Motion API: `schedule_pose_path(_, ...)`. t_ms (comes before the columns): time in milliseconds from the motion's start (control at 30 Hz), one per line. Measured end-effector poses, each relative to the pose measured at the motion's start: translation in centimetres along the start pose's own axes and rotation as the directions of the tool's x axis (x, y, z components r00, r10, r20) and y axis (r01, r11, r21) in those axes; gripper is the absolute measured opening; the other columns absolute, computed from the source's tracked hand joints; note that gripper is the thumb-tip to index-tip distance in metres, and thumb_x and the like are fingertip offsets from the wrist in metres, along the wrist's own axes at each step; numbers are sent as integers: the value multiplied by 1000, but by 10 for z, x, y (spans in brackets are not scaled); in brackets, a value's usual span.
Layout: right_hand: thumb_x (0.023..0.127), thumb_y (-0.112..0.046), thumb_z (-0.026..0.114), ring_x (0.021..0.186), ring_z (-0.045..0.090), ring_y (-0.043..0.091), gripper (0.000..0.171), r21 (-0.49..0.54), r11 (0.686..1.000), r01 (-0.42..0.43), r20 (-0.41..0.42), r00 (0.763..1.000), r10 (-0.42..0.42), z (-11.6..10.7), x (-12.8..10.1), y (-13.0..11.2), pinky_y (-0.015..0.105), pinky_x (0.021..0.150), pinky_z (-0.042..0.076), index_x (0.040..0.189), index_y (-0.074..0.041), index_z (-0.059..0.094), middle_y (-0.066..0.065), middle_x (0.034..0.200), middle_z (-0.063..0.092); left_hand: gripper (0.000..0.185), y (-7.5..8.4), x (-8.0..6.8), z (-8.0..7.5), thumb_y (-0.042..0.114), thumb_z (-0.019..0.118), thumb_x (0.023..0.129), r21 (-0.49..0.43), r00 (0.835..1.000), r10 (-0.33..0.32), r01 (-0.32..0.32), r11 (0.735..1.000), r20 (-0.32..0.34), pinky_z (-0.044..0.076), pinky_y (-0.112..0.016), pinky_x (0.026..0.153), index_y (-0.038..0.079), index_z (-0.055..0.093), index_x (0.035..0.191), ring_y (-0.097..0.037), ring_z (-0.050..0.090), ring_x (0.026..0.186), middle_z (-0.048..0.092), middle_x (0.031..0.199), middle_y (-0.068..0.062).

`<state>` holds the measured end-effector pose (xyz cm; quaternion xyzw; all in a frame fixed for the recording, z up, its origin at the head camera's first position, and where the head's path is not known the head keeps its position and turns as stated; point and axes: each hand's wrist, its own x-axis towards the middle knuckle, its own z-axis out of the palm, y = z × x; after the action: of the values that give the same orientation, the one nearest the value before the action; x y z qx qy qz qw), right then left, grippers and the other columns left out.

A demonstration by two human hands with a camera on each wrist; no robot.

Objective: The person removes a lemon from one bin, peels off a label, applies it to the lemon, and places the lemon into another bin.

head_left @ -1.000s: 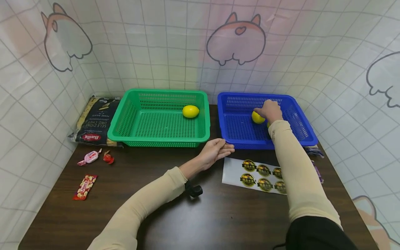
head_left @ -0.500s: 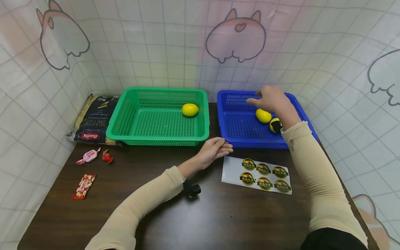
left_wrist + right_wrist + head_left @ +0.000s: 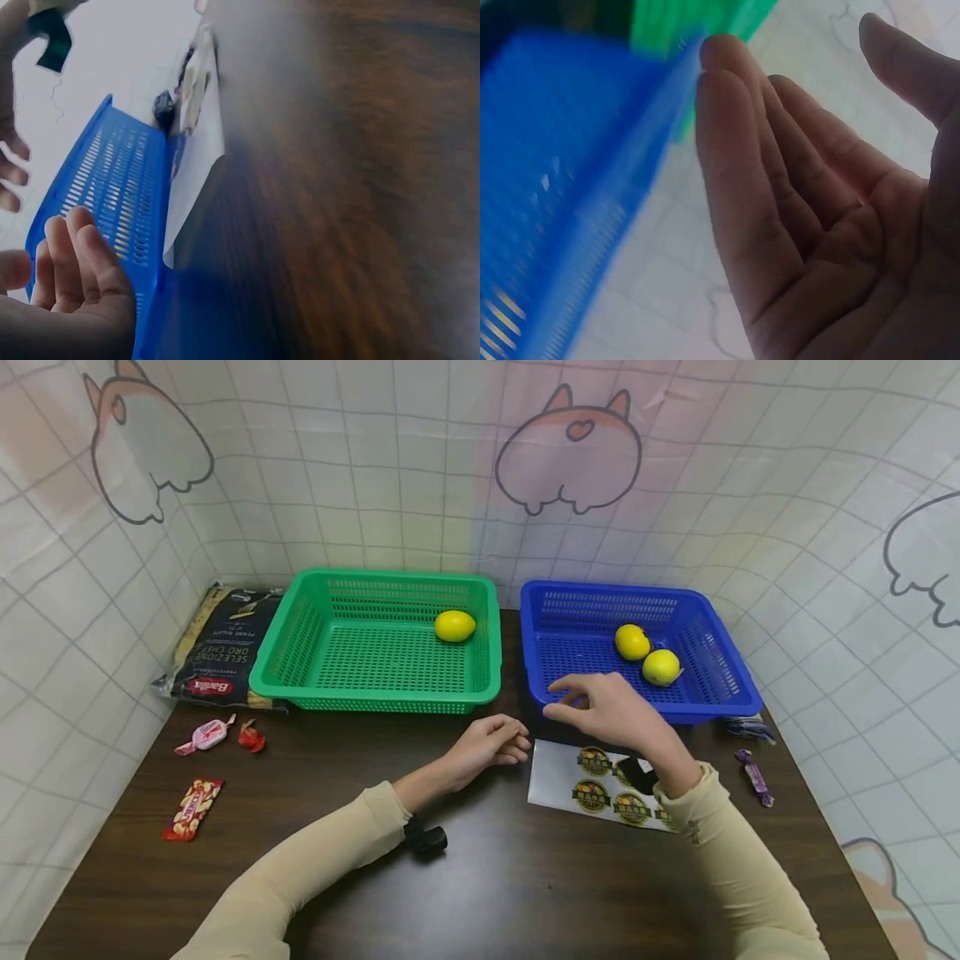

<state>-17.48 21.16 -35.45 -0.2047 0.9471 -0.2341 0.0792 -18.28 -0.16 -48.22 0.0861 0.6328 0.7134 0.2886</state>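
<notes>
My right hand (image 3: 607, 708) hovers over the front rim of the blue basket (image 3: 534, 681), thumb and fingers apart and nothing between them. Inside that basket, toward its right half, two lemons (image 3: 632, 642) lie side by side. Close to the sticker sheet's left edge is my left hand (image 3: 483, 750), its fingers loosely bent and holding nothing. A third lemon (image 3: 454, 626) sits at the right end of the green basket (image 3: 375, 697). The white sheet (image 3: 551, 777) of round black-and-gold stickers lies in front of the blue basket, partly hidden by my right hand and wrist.
At the left, a pasta bag (image 3: 225, 647) lies against the green basket. In front of it are a pink wrapped candy (image 3: 206, 735), a red candy (image 3: 251, 737) and a red snack packet (image 3: 193, 810). A purple candy (image 3: 754, 778) lies at the right. A patterned curtain (image 3: 412, 460) surrounds the table.
My right hand has drawn back from above the lemons to the front rim of the blue basket, uncovering both lemons. My left hand has shifted left, away from that basket's corner.
</notes>
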Motion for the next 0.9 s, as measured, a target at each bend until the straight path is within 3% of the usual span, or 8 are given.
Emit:
schedule_pose_path(200, 95, -38, 65, 83, 73, 16, 40, 145, 989, -13, 62, 998, 4, 50, -14, 9, 28, 69, 58, 122, -8, 69, 7, 100, 78, 36, -7, -17, -8, 26, 47, 106, 130, 999, -24, 18, 991, 47, 56, -20, 73, -5, 58, 120, -7, 68, 78, 67, 91, 1)
schedule_pose_path(400, 98, -32, 63, 74, 74, 21, 36, 335, 937, -96, 138, 989, 52, 85, -16, 20, 30, 61, 60, 121, -4, 69, 14, 94, 77, 40, -7, -37, -17, 31, 47, 106, 295, 987, -4, -44, 954, 159, 58, -28, 75, -3, 59, 122, -8, 67, 79, 69, 102, -14)
schedule_pose_path(567, 98, -32, 63, 81, 75, 22, 38, 414, 903, -117, 90, 992, 87, 97, -12, 16, 34, 68, 62, 126, -6, 66, 14, 100, 77, 40, 7, -50, -23, 34, 46, 106, 412, 963, -1, -115, 904, 271, 59, -39, 82, 0, 61, 122, -14, 67, 86, 68, 108, -17)
schedule_pose_path(700, 98, -32, 63, 90, 75, 23, 43, 434, 896, -91, 15, 995, 94, 99, -4, 5, 31, 73, 61, 134, -9, 60, 12, 109, 76, 40, 21, -57, -26, 35, 44, 107, 480, 941, -12, -162, 862, 340, 59, -44, 87, 2, 60, 123, -24, 68, 93, 68, 113, -18)
schedule_pose_path(800, 99, -33, 61, 98, 75, 26, 48, 467, 881, -78, -34, 994, 106, 97, 4, -5, 34, 79, 62, 141, -11, 54, 12, 117, 74, 37, 34, -64, -27, 35, 44, 107, 540, 922, -20, -208, 815, 386, 58, -45, 90, 6, 61, 123, -32, 69, 99, 69, 118, -18)
schedule_pose_path(900, 101, -34, 58, 103, 74, 29, 51, 494, 866, -73, -68, 990, 122, 93, 15, -13, 40, 86, 62, 146, -12, 48, 14, 122, 72, 33, 52, -73, -30, 34, 45, 106, 605, 899, -25, -273, 748, 436, 57, -40, 90, 11, 61, 125, -32, 68, 101, 70, 119, -16)
